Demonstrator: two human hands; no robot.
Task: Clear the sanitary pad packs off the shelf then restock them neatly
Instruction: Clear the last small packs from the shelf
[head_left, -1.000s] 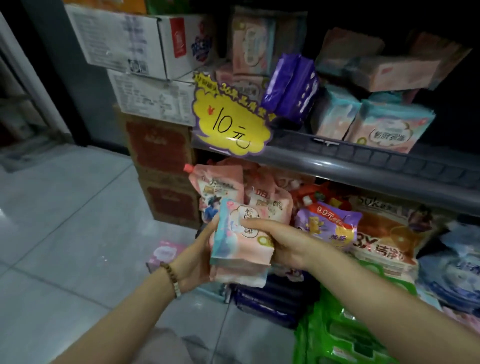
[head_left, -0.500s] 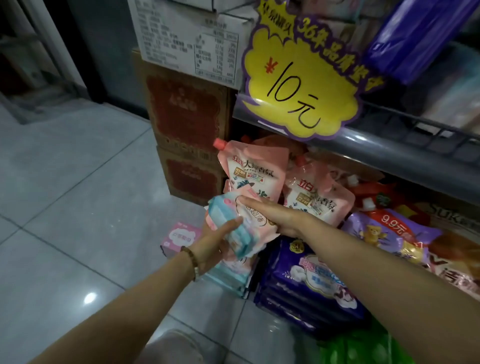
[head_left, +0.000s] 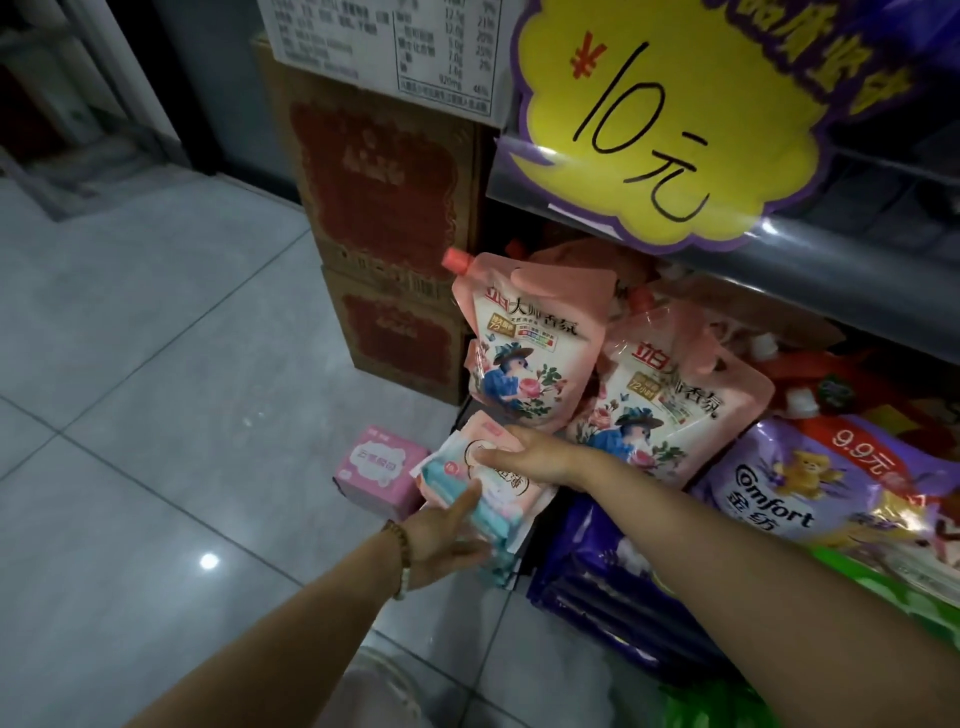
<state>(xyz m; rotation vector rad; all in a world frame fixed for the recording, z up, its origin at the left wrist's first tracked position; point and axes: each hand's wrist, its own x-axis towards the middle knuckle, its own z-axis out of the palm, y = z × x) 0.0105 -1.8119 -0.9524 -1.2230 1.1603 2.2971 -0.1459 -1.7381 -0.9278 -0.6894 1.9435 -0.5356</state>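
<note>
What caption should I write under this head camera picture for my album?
Left hand and right hand hold stacked pad packs low beside a pink box on the floor.

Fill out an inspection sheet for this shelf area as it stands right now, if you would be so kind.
Surface: glossy grey tiled floor with one spot of light glare; grey shelf edge above.
Job's things: pink and teal pad packs held low by the shelf foot; whether they rest on anything cannot be told. One pink pack lies on the floor.
Clutter: two pink spouted pouches, a Comfort bag, purple packs stacked low, a yellow price sign.
Grippers: left hand holds the stack from the side; right hand grips it on top.
Cables: nothing seen.
Surroundings: stacked cartons left of the shelf.
</note>
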